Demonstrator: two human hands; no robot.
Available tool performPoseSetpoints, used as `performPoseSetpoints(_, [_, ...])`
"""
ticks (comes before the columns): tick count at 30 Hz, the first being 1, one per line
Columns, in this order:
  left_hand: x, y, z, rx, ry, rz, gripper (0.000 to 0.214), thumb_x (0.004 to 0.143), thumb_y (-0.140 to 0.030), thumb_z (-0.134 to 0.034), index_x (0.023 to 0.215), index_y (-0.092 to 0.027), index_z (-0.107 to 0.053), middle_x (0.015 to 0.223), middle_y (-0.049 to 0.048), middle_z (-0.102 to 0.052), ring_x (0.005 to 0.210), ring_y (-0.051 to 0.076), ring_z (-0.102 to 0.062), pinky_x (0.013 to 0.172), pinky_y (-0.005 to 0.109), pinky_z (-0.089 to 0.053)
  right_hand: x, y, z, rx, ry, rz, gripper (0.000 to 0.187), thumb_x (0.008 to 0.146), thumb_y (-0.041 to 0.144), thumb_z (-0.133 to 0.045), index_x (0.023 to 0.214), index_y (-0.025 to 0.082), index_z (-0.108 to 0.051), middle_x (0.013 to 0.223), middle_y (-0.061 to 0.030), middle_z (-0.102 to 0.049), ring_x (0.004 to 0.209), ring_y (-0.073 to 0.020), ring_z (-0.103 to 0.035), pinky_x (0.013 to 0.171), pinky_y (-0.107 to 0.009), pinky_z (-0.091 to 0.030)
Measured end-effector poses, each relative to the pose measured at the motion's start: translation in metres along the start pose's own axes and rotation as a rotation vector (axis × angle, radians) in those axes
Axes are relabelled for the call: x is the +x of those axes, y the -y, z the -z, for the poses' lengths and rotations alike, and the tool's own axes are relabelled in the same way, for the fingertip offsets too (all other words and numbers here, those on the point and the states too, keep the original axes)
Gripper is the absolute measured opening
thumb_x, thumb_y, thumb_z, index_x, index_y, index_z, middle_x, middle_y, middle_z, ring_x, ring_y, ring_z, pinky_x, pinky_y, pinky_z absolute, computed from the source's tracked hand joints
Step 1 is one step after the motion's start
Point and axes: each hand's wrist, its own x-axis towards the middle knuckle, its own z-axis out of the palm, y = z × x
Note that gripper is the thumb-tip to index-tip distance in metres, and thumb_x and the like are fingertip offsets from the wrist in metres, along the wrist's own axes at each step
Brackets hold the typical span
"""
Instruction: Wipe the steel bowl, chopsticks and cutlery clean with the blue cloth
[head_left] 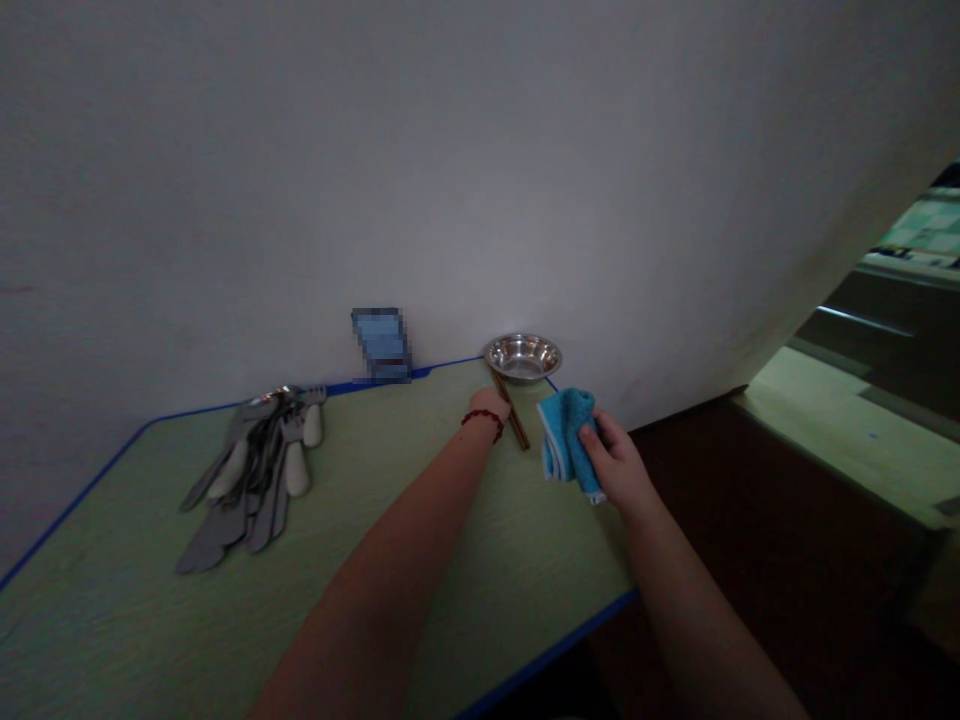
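My left hand (491, 403) reaches across the green table (420, 530) and is closed on a pair of brown chopsticks (516, 425), whose far ends lie near a shiny metal bowl (523, 357). A red bead bracelet (484, 418) circles that wrist. My right hand (619, 462) grips a folded blue cloth (568, 440) just right of the chopsticks, near the table's right edge.
A heap of metal spoons and forks (251, 470), some with white handles, lies at the left of the table. A blurred blue object (381, 345) leans on the white wall (450, 180). Dark floor (750, 540) lies to the right.
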Motion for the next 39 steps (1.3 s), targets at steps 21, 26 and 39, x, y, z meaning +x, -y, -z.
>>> performPoseSetpoints(21, [-0.060, 0.037, 0.034, 0.039, -0.004, 0.121, 0.029, 0.080, -0.029, -0.045, 0.106, -0.017, -0.049, 0.108, 0.0077, -0.051, 0.090, 0.017, -0.053, 0.076, 0.038, -0.045, -0.003, 0.003, -0.014, 0.196, -0.065, -0.231, 0.046, 0.055, 0.052, -0.062, 0.089, 0.022, -0.060, 0.075, 0.0002, -0.065, 0.062, -0.0123, -0.058, 0.057, -0.023, -0.047])
performPoseSetpoints(26, [-0.075, 0.054, 0.051, 0.018, 0.016, 0.122, 0.027, 0.080, -0.030, -0.045, 0.103, -0.016, -0.051, 0.105, 0.0071, -0.053, 0.088, 0.016, -0.054, 0.074, 0.037, -0.045, -0.003, 0.006, -0.021, 0.152, -0.039, -0.245, 0.042, 0.058, 0.050, -0.061, 0.092, 0.024, -0.060, 0.080, -0.0008, -0.066, 0.071, -0.0159, -0.061, 0.065, -0.029, -0.049])
performPoseSetpoints(39, [-0.114, 0.085, 0.084, 0.014, -0.083, 0.141, 0.023, 0.069, -0.024, -0.049, 0.081, -0.013, -0.065, 0.069, 0.0063, -0.067, 0.064, 0.014, -0.061, 0.062, 0.022, -0.044, 0.004, 0.032, -0.049, 0.157, 0.087, -0.318, 0.026, 0.063, 0.041, -0.060, 0.082, 0.024, -0.061, 0.076, 0.0011, -0.066, 0.064, -0.0143, -0.061, 0.060, -0.027, -0.050])
